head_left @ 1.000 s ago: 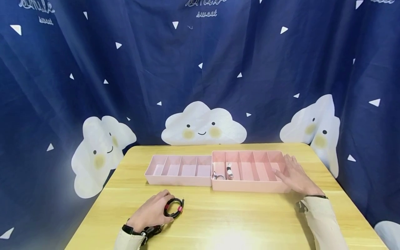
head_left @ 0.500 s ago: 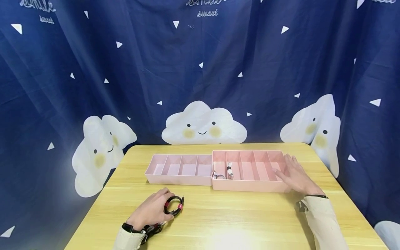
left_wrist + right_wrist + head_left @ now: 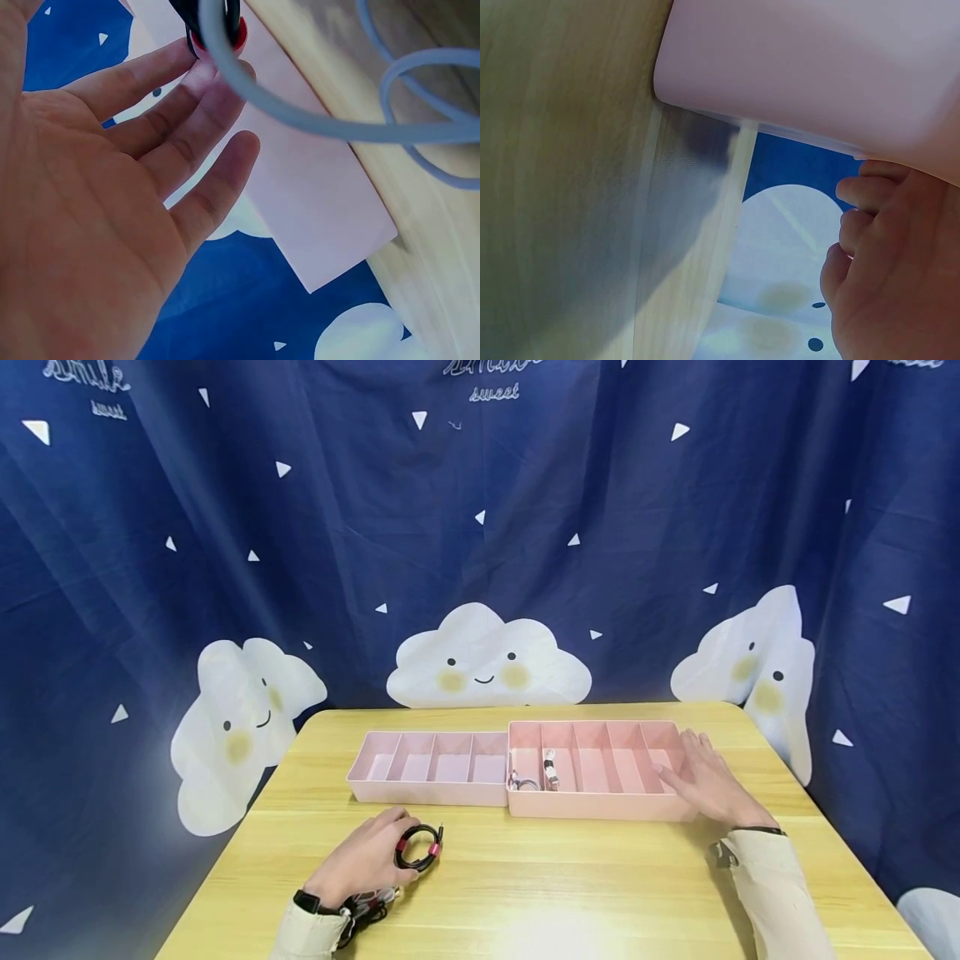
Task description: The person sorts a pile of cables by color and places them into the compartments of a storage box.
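Note:
My left hand (image 3: 367,857) pinches a coiled black cable (image 3: 408,865) with pinkish-red ties between thumb and fingers, over the left front of the table. In the left wrist view, the black cable's red tie (image 3: 240,37) shows at the fingertips. Below my left wrist lies a bundle of dark cables (image 3: 367,914), partly hidden by the hand. My right hand (image 3: 712,785) rests on the right end of a pink divided box (image 3: 600,806), thumb over its rim and the other fingers along the outside. In its leftmost slots sit a grey coiled cable (image 3: 528,784) and a white bundled cable (image 3: 551,768).
A lilac divided tray (image 3: 435,793) stands against the left end of the pink box. Both stand toward the back of the wooden table (image 3: 570,877). Behind hangs a dark blue curtain (image 3: 337,527) with clouds. A pale cable (image 3: 300,124) loops close across the left wrist view.
My left hand has shifted slightly forward toward the lilac tray with the coiled black cable, uncovering more of the bundle below the wrist. The right hand and the box have stayed put.

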A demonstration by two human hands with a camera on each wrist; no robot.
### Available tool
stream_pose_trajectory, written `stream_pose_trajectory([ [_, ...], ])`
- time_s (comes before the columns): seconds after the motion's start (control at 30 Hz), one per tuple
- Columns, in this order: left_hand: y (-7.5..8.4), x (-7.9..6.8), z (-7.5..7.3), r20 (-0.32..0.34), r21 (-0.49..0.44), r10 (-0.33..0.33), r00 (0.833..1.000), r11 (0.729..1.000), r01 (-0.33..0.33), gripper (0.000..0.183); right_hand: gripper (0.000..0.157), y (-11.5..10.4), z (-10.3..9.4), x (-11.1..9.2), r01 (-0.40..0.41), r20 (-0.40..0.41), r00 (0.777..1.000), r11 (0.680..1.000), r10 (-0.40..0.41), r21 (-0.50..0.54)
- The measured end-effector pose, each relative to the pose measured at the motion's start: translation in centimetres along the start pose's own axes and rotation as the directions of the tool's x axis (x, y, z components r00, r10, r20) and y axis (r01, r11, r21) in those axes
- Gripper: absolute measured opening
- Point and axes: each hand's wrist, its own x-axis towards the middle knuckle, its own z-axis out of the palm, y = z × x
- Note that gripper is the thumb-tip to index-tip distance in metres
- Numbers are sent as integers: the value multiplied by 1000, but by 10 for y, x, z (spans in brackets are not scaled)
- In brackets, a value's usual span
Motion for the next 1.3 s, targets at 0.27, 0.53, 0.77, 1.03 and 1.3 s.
stream_pose_trajectory([
  [0.27, 2, 2, -5, -19, 16, 10, 1000, 1000, -10, 65, 97, 0, 0, 0, 5, -15, 1000, 1000, -5, -3],
  [0.53, 5, 3, -7, -27, 16, 19, 999, 1000, -18, 64, 96, -2, -1, -1, -5, -7, 1000, 999, 5, -46],
  [0.77, 7, 2, -8, -30, 3, 12, 999, 1000, -12, 63, 95, -4, -1, -2, 0, -15, 1000, 997, -1, -76],
  [1.03, 5, 4, -8, -42, 8, 7, 999, 1000, -7, 63, 95, -5, -2, -1, -2, -12, 1000, 997, 1, -74],
  [1.3, 4, 7, -10, -27, 6, -8, 1000, 1000, 8, 67, 96, -4, -2, -1, -10, -2, 1000, 998, 9, -61],
])
